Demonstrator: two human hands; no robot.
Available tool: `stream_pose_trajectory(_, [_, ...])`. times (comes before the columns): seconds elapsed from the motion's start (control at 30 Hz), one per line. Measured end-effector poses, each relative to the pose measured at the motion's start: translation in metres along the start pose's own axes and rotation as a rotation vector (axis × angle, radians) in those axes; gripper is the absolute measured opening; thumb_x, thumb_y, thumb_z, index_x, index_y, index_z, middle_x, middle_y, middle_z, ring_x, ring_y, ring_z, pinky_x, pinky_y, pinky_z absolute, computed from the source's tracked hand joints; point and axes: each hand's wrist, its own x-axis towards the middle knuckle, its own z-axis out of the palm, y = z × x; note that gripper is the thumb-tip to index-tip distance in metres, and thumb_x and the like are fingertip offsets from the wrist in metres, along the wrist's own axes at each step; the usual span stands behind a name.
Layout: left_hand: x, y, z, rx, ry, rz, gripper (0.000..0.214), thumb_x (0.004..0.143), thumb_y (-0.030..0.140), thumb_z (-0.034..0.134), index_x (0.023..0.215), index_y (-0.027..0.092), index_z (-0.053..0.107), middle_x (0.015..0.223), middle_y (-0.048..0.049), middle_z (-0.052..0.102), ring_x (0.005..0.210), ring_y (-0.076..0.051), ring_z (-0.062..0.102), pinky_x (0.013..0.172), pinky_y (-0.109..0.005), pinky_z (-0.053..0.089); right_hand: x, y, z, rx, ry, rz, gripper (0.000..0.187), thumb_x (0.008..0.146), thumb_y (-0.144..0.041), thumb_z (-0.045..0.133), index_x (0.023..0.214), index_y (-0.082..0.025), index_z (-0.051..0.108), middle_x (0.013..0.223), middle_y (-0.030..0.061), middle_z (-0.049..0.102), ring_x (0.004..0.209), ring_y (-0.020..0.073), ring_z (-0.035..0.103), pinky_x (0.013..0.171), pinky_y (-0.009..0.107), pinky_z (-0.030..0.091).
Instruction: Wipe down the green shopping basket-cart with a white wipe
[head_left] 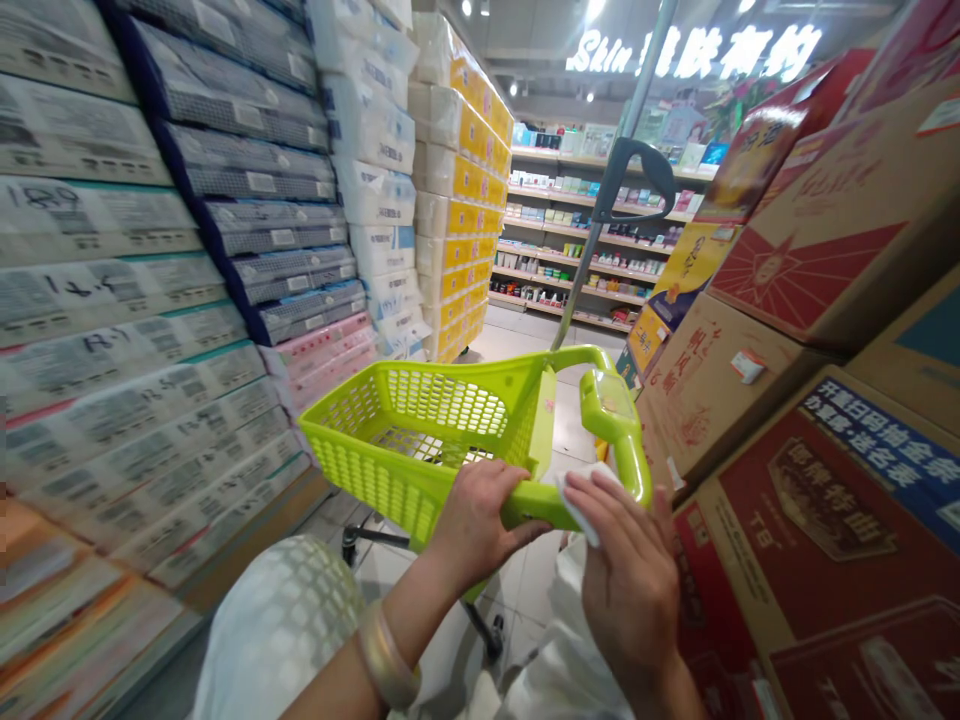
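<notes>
A lime-green plastic shopping cart (420, 500) with a perforated basket stands in front of me, its basket pointing left. My left hand (491, 515) is closed around the near part of the cart's handle frame. On the same green frame, farther right, my right hand (630, 560) presses a white cloth or tissue (589, 490) against the surface, fingers bent over it. Much of the white piece is hidden under those fingers. Inside the basket only its perforated walls and floor show.
Stacked packs (277, 220) rise on the left, beside yellow-and-white packs (465, 200). Cardboard cartons (795, 250) crowd the right side. A pole with a dark grey handle (609, 185) stands behind the cart. Product shelves (585, 230) line the back.
</notes>
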Motion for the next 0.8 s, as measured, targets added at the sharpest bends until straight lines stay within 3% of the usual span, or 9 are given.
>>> stream_pose_trajectory(0.13, [-0.002,-0.001,0.0,0.017,0.039,0.01,0.05,0.074,0.061,0.069,0.1,0.019,0.066,0.094,-0.0087,0.07,0.089,-0.026,0.063,0.081,-0.04,0.046,-0.002,0.014,-0.015,-0.066,0.07,0.088,0.034,0.09,-0.005,0.041,0.109,-0.019,0.066,0.11,0.0058,0.073,0.115,0.0202,0.063,0.119,0.046,0.021])
stream_pose_trajectory(0.33, [-0.002,-0.008,-0.005,0.029,0.036,0.002,0.05,0.075,0.062,0.067,0.098,0.018,0.067,0.091,-0.0079,0.071,0.087,-0.025,0.064,0.08,-0.04,0.046,0.002,0.0,0.001,0.03,-0.029,-0.035,0.038,0.091,-0.002,0.039,0.109,-0.023,0.066,0.11,0.0006,0.074,0.114,0.0157,0.064,0.121,0.039,0.018])
stream_pose_trajectory(0.5, [-0.002,-0.02,-0.009,0.027,0.02,-0.022,0.05,0.07,0.059,0.074,0.1,0.02,0.068,0.097,-0.0078,0.071,0.091,-0.026,0.064,0.083,-0.04,0.046,0.008,0.02,-0.005,0.067,0.035,0.094,0.033,0.092,-0.007,0.042,0.111,-0.021,0.065,0.113,0.0047,0.073,0.114,0.019,0.064,0.119,0.047,0.022])
stream_pose_trajectory(0.63, [-0.001,-0.027,-0.013,0.031,0.025,-0.027,0.05,0.069,0.059,0.073,0.099,0.02,0.069,0.095,-0.008,0.071,0.089,-0.025,0.064,0.082,-0.04,0.048,0.009,0.022,-0.002,0.213,-0.093,-0.023,0.037,0.091,-0.005,0.042,0.113,-0.023,0.066,0.114,0.0041,0.073,0.117,0.0172,0.062,0.115,0.04,0.033])
stream_pose_trajectory(0.7, [-0.001,-0.028,-0.016,0.035,0.027,-0.024,0.049,0.069,0.06,0.073,0.098,0.02,0.069,0.094,-0.0081,0.071,0.088,-0.025,0.064,0.081,-0.04,0.048,0.01,0.025,0.001,0.265,-0.124,-0.046,0.038,0.091,-0.005,0.042,0.114,-0.024,0.066,0.114,0.0034,0.073,0.117,0.0168,0.063,0.116,0.041,0.033])
stream_pose_trajectory(0.8, [-0.001,-0.03,-0.021,0.034,0.023,-0.017,0.048,0.07,0.059,0.073,0.098,0.021,0.07,0.093,-0.008,0.071,0.088,-0.026,0.064,0.08,-0.04,0.049,0.011,0.034,0.005,0.321,-0.046,0.101,0.033,0.093,-0.009,0.044,0.115,-0.023,0.065,0.116,0.0056,0.072,0.117,0.0196,0.063,0.116,0.049,0.032])
